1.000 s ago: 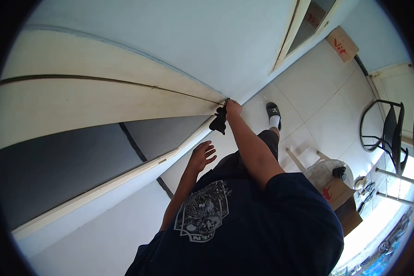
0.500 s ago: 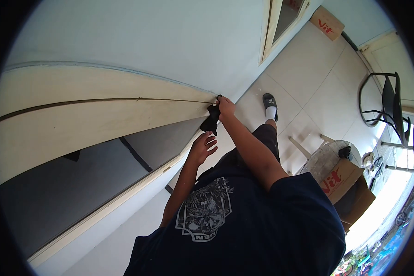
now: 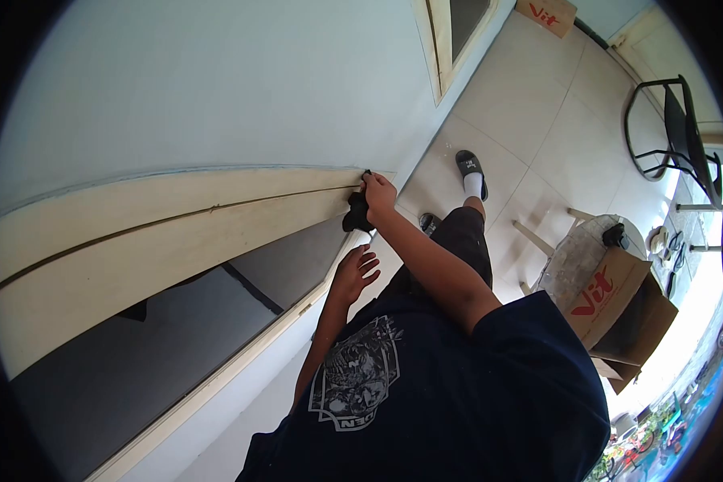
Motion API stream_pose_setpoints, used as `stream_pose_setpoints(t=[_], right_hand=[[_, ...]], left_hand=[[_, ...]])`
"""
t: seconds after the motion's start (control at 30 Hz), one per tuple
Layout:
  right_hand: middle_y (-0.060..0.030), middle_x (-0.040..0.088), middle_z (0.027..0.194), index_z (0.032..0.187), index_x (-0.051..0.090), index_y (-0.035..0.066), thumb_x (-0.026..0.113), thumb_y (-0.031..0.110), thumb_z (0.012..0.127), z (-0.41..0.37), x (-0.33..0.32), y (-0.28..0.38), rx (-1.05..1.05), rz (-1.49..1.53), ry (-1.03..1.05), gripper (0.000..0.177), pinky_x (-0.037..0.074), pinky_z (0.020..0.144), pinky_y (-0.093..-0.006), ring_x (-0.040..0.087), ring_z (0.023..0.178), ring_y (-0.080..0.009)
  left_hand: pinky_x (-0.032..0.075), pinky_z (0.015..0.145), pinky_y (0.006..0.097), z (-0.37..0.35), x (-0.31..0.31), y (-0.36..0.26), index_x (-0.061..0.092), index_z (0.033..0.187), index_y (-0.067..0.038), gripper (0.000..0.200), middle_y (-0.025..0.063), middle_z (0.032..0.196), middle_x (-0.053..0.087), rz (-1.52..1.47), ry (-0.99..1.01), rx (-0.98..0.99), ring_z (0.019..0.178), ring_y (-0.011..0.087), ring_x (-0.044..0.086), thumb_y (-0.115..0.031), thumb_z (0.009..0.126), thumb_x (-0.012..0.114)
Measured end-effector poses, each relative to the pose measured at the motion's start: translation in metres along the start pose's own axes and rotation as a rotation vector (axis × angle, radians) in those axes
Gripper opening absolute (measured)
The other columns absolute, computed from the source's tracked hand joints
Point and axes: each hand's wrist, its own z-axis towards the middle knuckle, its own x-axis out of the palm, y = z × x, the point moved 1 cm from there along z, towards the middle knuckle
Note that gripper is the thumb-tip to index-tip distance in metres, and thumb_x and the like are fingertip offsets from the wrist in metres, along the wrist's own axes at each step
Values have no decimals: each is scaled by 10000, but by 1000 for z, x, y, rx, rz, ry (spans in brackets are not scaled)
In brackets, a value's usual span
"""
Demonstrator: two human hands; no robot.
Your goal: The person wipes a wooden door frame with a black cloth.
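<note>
The right hand (image 3: 379, 195) bunches a black cloth (image 3: 357, 217) in its fingers, pressing it onto the cream wooden frame (image 3: 217, 229) at the groove beside them. Below, the left hand (image 3: 355, 271) has its fingers spread, perhaps steadying the frame's lower edge.

A white tiled floor (image 3: 538, 120) ran along the foot of a pale blue wall (image 3: 217, 80). A cream-framed window (image 3: 442, 40) was set in the wall further along. A foot in a white sock and black sandal (image 3: 467, 165) stood on the tiles. Beside it was a white stool (image 3: 574, 257) with a small dark object (image 3: 614, 235) on top. An open cardboard box (image 3: 618, 301) with red lettering touched the stool. A black chair (image 3: 675, 120) stood well apart, and a second printed box (image 3: 548, 11) lay by the wall.
</note>
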Motion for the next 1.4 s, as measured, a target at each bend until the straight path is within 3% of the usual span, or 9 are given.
stream_pose_setpoints(t=[0.13, 0.23, 0.47, 0.63, 0.83, 0.97, 1.03, 1.27, 1.4], right_hand=[[-33, 641, 740, 1057, 673, -17, 656, 114, 906, -27, 1, 18, -29, -32, 187, 201, 470, 610, -249, 583, 644, -110], [-31, 640, 738, 1080, 671, -19, 656, 123, 911, -7, -8, 4, -13, 1, 38, 221, 470, 613, -247, 582, 643, -106], [-9, 606, 722, 1028, 662, 7, 647, 113, 928, -11, 5, 8, -38, -46, -18, 146, 449, 588, -233, 544, 622, -91], [-14, 611, 728, 1018, 661, 0, 649, 115, 928, -54, 9, 39, -14, -48, 219, 147, 459, 607, -235, 552, 630, -96], [-23, 624, 740, 1013, 658, -4, 651, 111, 918, 4, 0, 12, -52, -60, -22, 149, 468, 620, -246, 564, 640, -101], [-20, 619, 735, 1016, 655, -9, 649, 109, 914, -25, 10, 27, -15, -67, -13, 156, 472, 621, -251, 564, 639, -104], [-18, 614, 732, 1023, 654, -10, 643, 106, 916, -38, 9, 40, 16, -50, 183, 159, 470, 616, -250, 560, 635, -102], [-17, 611, 735, 1024, 654, -3, 645, 107, 920, 3, -7, 13, 1, -66, 34, 152, 473, 617, -250, 563, 640, -104], [-18, 613, 737, 1031, 654, 3, 654, 116, 923, -25, 12, 26, 6, -40, 64, 156, 467, 606, -243, 563, 634, -102]], left_hand=[[511, 929, 425, 8, -11, 10, 533, 1285, -107, 373, 77, 1173, 579, -8, -15, -28, 1110, 219, 576, -367, 1018, 533], [478, 964, 449, 13, -17, 12, 519, 1293, -117, 433, 84, 1200, 555, -2, 5, -59, 1144, 254, 547, -404, 978, 595], [508, 934, 425, 4, -8, -4, 527, 1288, -111, 366, 76, 1173, 578, 38, -17, -8, 1112, 220, 579, -360, 1020, 522], [516, 923, 421, 21, -13, 8, 527, 1280, -108, 351, 80, 1160, 584, 13, -17, -73, 1105, 223, 584, -343, 1020, 519], [497, 940, 451, 21, -3, -4, 515, 1259, -110, 382, 84, 1175, 571, 104, -2, -58, 1129, 259, 563, -370, 986, 577], [494, 942, 450, 24, -10, -4, 514, 1255, -107, 380, 87, 1159, 570, 91, 14, -38, 1112, 252, 563, -369, 986, 570], [509, 924, 433, 27, -12, 1, 517, 1259, -109, 357, 80, 1158, 582, 96, 5, -76, 1102, 235, 580, -359, 1005, 538], [533, 913, 428, 33, -12, -10, 507, 1245, -108, 301, 81, 1169, 587, 127, 11, -43, 1108, 225, 594, -318, 1031, 480], [535, 924, 439, 30, -19, -11, 504, 1240, -104, 283, 90, 1187, 589, 103, -38, -63, 1109, 228, 592, -298, 1037, 465]])
